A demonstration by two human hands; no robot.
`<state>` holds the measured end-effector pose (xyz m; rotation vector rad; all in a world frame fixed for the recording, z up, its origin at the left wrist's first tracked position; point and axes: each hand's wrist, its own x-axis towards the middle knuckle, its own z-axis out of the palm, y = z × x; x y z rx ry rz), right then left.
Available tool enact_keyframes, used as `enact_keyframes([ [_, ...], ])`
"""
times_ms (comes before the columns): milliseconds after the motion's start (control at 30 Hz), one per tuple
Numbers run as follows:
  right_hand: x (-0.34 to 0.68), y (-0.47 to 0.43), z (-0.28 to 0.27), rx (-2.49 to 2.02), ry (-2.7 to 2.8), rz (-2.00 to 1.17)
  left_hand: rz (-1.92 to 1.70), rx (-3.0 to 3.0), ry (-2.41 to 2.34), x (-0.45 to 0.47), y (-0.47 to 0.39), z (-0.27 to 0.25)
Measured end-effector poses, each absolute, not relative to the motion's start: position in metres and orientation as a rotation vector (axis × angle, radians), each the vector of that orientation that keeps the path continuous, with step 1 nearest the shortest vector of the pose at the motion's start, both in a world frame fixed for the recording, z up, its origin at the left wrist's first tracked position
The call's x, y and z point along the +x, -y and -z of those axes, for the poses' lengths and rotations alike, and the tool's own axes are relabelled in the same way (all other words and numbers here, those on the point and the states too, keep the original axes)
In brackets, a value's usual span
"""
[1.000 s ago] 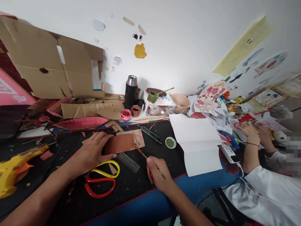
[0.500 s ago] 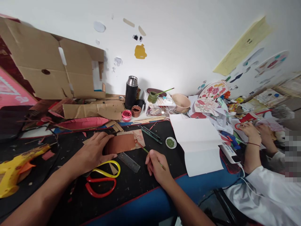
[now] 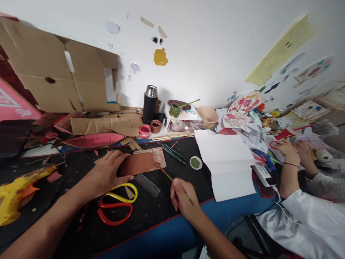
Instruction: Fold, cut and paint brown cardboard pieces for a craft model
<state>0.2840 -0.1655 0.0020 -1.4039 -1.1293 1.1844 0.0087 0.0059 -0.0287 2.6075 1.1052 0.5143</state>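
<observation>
My left hand (image 3: 109, 171) holds down the left end of a corrugated cardboard piece (image 3: 159, 158), thumb at the near edge and fingers across the top. Most of the cardboard is covered in reddish-brown paint (image 3: 144, 163); a bare ribbed strip shows at its right. Closed round a thin paintbrush (image 3: 167, 174), my right hand (image 3: 184, 198) keeps the brush tip at the right border of the paint. A clear ruler (image 3: 148, 185) lies just below the cardboard. Scissors (image 3: 115, 214) with one yellow and one red handle loop lie beside my left hand, their blades hidden.
A yellow glue gun (image 3: 24, 190) lies at the left. Behind stand open brown (image 3: 156, 126) and pink paint jars (image 3: 145, 131) and a black flask (image 3: 150, 106). A green paint lid (image 3: 196, 163) and white paper (image 3: 226, 162) lie right. A co-worker's hand (image 3: 288, 150) is farther right.
My right hand has moved slightly right and toward me with the paintbrush, whose tip has shifted slightly along the paint's right border. My left hand stays on the cardboard.
</observation>
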Motion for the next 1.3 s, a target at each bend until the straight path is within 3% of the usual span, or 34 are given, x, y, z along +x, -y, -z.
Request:
enact_keyframes([
  [1300, 0.265, 0.169, 0.003, -1.267, 1.165, -1.282, -0.534, 2.634, -1.088, 0.008, -0.008, 0.031],
])
